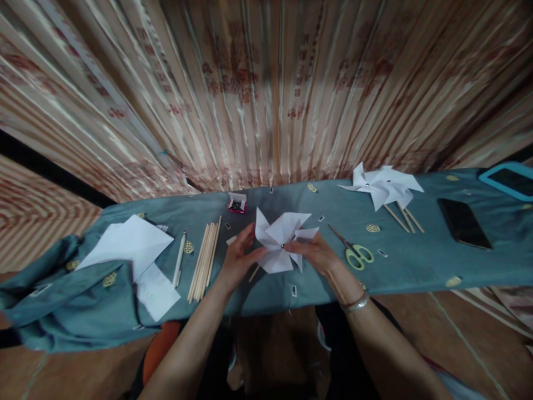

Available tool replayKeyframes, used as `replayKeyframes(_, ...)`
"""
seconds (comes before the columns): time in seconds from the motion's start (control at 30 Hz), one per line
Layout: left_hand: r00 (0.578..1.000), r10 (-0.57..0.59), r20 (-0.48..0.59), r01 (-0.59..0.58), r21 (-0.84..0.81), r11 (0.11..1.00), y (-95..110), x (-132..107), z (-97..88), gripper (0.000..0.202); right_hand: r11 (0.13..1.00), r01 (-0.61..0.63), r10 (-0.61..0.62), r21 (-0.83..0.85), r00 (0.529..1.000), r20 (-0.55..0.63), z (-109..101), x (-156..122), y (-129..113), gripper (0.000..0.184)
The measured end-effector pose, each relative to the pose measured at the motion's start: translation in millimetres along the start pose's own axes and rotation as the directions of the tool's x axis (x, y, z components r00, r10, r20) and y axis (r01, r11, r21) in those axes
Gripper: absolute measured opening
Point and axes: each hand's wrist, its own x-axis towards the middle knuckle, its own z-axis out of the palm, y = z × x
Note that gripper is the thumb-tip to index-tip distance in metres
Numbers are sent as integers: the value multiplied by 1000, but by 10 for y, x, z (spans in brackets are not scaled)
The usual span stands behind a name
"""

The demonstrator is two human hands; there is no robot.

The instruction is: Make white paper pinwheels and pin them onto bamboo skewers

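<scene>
Between my hands is a white paper pinwheel (pixel 278 233) with a dark pin at its centre. My left hand (pixel 239 253) pinches its left edge, thumb on the paper. On the other side my right hand (pixel 318 253) grips it, the thumb reaching to the pin. A bit of a wooden stick (pixel 254 273) shows below the paper near my left hand; whether it is joined to the pinwheel is hidden. Right of my right hand lie scissors (pixel 353 253) with green handles. Behind my left hand stands a small red box (pixel 237 204) of dark pins, its lid up.
On the teal cloth (pixel 266 303) at left lie wooden sticks (pixel 205 261), a white pen (pixel 180 258) and white paper sheets (pixel 137 244). Pinwheels on sticks (pixel 385 186), a black phone (pixel 464 222) and a blue-framed device (pixel 510 179) are at right. A curtain (pixel 266 100) hangs behind.
</scene>
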Motion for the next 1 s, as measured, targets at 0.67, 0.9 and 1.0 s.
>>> replayKeyframes(0.67,955,-251,155,287,-290,913,98,-79,200,46,997,-77,78,-18,996,53,14,41,45,28)
replayKeyframes(0.9,969,-243,34,243,-272,931,-3,-66,225,41,991,-100,103,-87,994,27,88,56,91,21)
replayKeyframes(1.0,969,-247,10,241,-267,933,-10,-76,224,39,989,-121,123,-81,992,19,101,57,113,23)
